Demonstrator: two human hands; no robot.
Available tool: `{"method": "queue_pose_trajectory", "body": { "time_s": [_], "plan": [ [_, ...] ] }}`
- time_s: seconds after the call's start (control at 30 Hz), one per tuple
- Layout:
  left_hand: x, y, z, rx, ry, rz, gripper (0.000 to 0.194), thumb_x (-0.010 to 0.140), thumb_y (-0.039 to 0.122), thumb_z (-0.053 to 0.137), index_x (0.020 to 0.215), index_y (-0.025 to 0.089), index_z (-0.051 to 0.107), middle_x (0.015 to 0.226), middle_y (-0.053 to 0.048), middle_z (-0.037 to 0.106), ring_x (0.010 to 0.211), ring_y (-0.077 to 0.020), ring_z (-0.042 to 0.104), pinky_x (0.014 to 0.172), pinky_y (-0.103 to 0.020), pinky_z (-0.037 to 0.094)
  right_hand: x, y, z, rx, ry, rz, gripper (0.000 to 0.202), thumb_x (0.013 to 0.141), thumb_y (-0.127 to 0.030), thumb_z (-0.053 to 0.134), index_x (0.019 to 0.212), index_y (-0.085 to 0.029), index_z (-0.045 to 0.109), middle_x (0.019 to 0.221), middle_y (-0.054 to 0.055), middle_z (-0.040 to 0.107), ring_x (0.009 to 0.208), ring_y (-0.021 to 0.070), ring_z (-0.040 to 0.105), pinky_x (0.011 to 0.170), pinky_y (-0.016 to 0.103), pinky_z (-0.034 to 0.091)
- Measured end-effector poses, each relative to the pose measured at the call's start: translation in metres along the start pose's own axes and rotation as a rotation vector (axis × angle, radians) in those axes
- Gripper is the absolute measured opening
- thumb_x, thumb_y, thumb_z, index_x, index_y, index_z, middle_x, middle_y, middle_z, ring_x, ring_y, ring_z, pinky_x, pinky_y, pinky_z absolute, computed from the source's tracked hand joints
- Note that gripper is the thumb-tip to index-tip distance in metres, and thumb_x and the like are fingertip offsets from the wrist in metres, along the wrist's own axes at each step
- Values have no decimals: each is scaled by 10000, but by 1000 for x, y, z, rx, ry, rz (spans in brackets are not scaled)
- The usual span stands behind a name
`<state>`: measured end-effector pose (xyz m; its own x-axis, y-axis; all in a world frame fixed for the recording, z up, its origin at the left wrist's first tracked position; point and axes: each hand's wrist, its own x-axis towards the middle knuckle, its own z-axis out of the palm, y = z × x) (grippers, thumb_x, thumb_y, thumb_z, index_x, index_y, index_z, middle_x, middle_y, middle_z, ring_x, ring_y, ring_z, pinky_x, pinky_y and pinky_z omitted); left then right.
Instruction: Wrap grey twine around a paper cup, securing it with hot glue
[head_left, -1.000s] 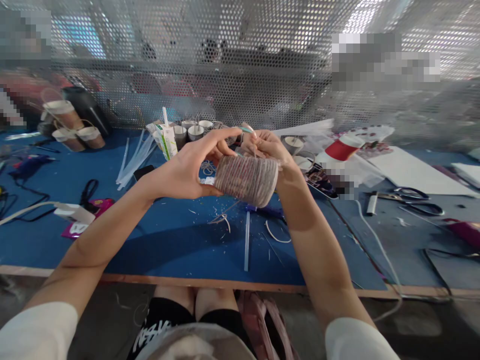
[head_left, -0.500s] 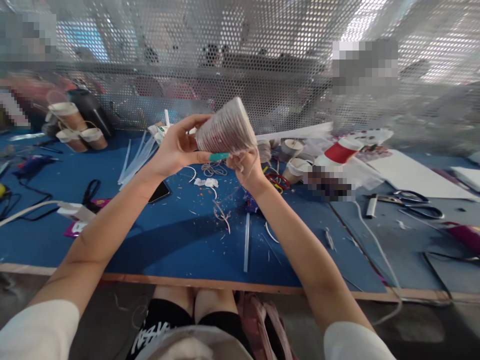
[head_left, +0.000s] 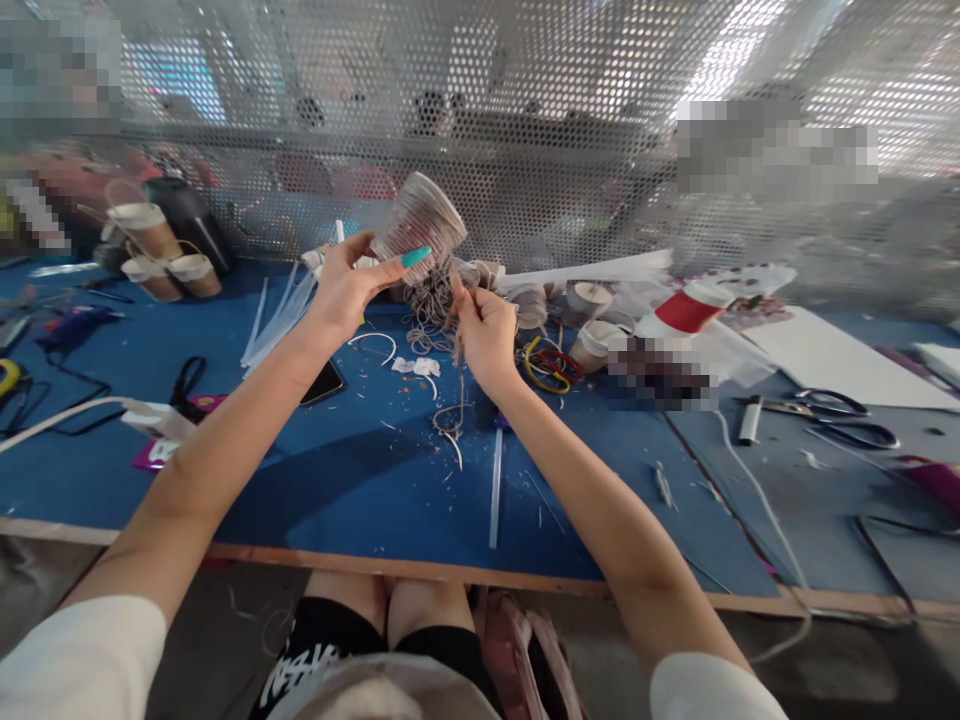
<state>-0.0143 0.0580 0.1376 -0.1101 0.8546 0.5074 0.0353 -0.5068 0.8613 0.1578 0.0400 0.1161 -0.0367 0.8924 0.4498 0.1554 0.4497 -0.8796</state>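
Note:
My left hand (head_left: pixel 346 292) grips a tapered cup (head_left: pixel 421 218) wound with grey-beige cord, held up in the air and tilted with its broad end to the upper right. The thumb, with a teal nail, lies along the cup's near side. Just right of and below the cup, my right hand (head_left: pixel 487 335) is closed in a pinch on thin cord (head_left: pixel 458 348), which hangs below the fingers. Whether that cord joins the cup's winding I cannot tell. Behind the hands a tangled heap of cord (head_left: pixel 429 300) lies on the blue table (head_left: pixel 315 510).
Scissors with yellow and red handles (head_left: pixel 551 365) and cups (head_left: pixel 598 342) lie right of my right hand. Farther right are dark-handled scissors (head_left: pixel 832 405) and white sheets (head_left: pixel 847 350). At left stand wrapped cups (head_left: pixel 154 250) and a black bottle (head_left: pixel 187 220). A perforated metal screen (head_left: pixel 480 130) closes the back.
The cup has moved left and turned its broad end more upward. My right hand has come away from the cup, pinching cord, and the cord heap behind now shows.

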Motion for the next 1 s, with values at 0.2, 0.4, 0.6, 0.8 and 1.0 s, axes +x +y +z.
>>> {"method": "queue_pose_trajectory", "body": {
  "time_s": [0.2, 0.4, 0.6, 0.8, 1.0],
  "plan": [
    [6, -13, -4, 139, 38, 84, 355, 732, 415, 789, 953, 189, 629, 969, -58, 680, 1051, -256, 672, 882, -400, 576, -2, -12, -5, -92, -33, -114, 442, 978, -381, 535, 570, -231, 454, 374, -86, 402, 320, 75, 386, 426, 244, 350],
    [6, -19, -5, 235, 49, 61, 399, 755, 416, 794, 1039, 191, 626, 1053, -70, 700, 1087, -253, 650, 924, -395, 582, 0, -24, -15, -131, -28, -215, 432, 976, -352, 551, 570, -229, 468, 377, -80, 413, 333, 80, 416, 414, 242, 333],
    [7, -21, -5, 268, 35, 81, 573, 614, 452, 884, 1063, 166, 672, 997, -70, 701, 1025, -264, 666, 881, -408, 601, 2, -37, -25, -127, -38, -238, 493, 955, -484, 566, 549, -219, 473, 353, -86, 397, 285, 54, 395, 334, 206, 267],
    [7, -28, -4, 264, -24, 96, 652, 530, 429, 931, 1083, 161, 714, 958, -68, 670, 916, -256, 689, 829, -411, 614, 2, -43, -31, -79, -71, -254, 462, 961, -411, 585, 557, -206, 490, 363, -86, 396, 280, 39, 364, 314, 176, 258],
    [3, -29, -1, 310, -85, 114, 719, 470, 317, 963, 1131, 175, 720, 1031, -70, 629, 983, -258, 677, 926, -404, 569, 5, -46, -37, -65, -85, -245, 469, 920, -457, 636, 554, -198, 500, 373, -87, 383, 284, 20, 339, 296, 161, 211]
  ]
}}
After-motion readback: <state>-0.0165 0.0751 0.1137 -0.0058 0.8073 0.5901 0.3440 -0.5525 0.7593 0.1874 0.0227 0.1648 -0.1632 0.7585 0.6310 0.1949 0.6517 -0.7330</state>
